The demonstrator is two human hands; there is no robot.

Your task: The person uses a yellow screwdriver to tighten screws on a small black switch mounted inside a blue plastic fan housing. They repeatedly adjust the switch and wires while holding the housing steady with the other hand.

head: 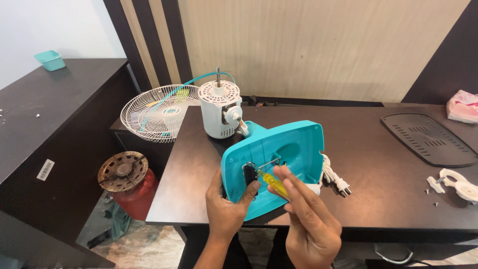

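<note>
1. At the near edge of the dark table (378, 164), the left hand (226, 206) comes up from below, forearm upright — fingers curled around the left rim of the turquoise fan base (279, 159), thumb pressed on its inner face.
2. The right hand (308, 219) pinches a yellow-handled screwdriver (271, 182), its tip inside the tilted base.
3. Behind the base stands the white fan motor (220, 109).

We see a smooth, slightly glossy turquoise plastic fan base (289, 149), a white plastic motor housing (220, 112) with a bare metal shaft (217, 74), and a thin wire grille (157, 112). The screwdriver handle (273, 182) looks like clear yellow plastic. Our table (378, 184) is dark wood grain, matt. The red cylinder's top (122, 171) looks rusty and rough.
</note>
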